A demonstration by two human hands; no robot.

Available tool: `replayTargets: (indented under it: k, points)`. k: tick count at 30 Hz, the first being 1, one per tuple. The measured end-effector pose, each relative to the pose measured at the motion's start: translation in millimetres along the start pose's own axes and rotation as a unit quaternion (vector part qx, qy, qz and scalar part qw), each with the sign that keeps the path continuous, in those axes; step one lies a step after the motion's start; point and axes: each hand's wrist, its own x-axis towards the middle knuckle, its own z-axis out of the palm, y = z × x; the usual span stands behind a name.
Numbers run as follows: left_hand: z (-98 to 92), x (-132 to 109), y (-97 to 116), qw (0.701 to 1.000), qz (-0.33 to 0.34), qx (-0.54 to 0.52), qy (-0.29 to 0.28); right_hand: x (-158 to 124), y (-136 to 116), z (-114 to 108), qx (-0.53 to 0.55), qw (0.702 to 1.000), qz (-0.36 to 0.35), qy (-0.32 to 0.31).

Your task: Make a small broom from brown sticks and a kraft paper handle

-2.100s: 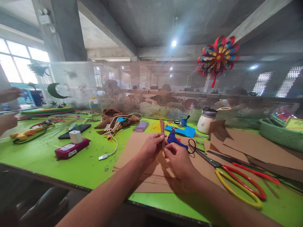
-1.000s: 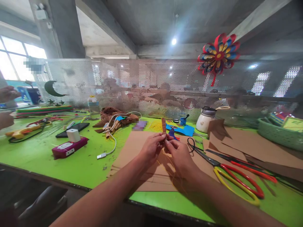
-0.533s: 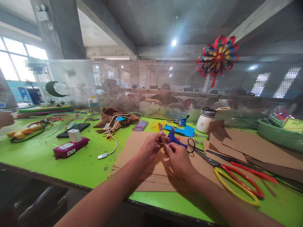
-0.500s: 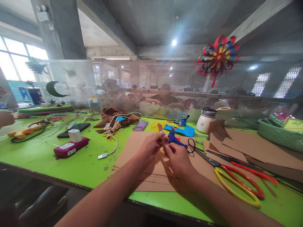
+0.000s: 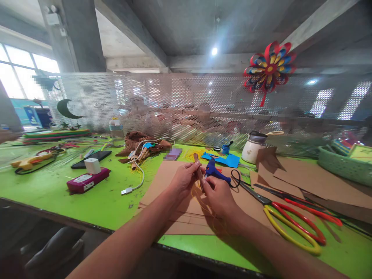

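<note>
Brown strip (image 5: 196, 157), narrow, looks folded: held above the work surface between both hands, long axis leaning slightly left at the top, upper end free. Left hand (image 5: 183, 179): thumb and forefinger clamped on the strip around its middle; other fingers curled behind, partly hidden. Right hand (image 5: 218, 192): thumb and forefinger together on the strip's lower part; remaining fingers bent under, exact contact hidden. Fine yellow thread hangs below the hands; its attachment cannot be made out.

Beneath the hands: stack of flat brown paper (image 5: 159, 185), edges slightly offset, on a green table (image 5: 113, 209). Just beyond the right hand, a blue glue gun (image 5: 216, 171) lies on its side. To its right, large scissors (image 5: 265, 200) with one red and one yellow handle, blades apart; a second red-handled tool lies alongside, further right.

Behind the glue gun: blue paper (image 5: 231, 160), small blue pot (image 5: 225, 149), white jar (image 5: 252, 149) with dark lid. Right side: loose brown sheets (image 5: 316, 179), then green basket (image 5: 334, 166), filled.

Left side: brown pleated bundle (image 5: 135, 140) with a white cable (image 5: 142, 172) across it; maroon box (image 5: 87, 183) with white plug (image 5: 93, 166) on top; black tablet (image 5: 101, 159) behind. A co-worker's hand (image 5: 8, 135) shows at the left edge.

Rear: perforated screen (image 5: 174, 91); paper flower (image 5: 270, 69) in red, blue and yellow in front of it.
</note>
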Motion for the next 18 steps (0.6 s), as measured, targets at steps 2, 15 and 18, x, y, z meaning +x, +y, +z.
replayTargets:
  k: [2,15,18]
  points:
    - [-0.1,-1.0,1.2,1.0,-0.02,-0.012,-0.013,1.5,0.8,-1.1,0.004,1.0,0.001,-0.001]
    - [1.6,-3.4,-1.2,1.0,0.004,0.019,-0.01,2.0,-0.7,-2.0,0.006,1.0,0.009,-0.014]
    - [1.3,-2.3,-1.7,1.0,0.004,0.019,-0.008,2.1,-0.8,-1.9,0.014,1.0,0.013,-0.023]
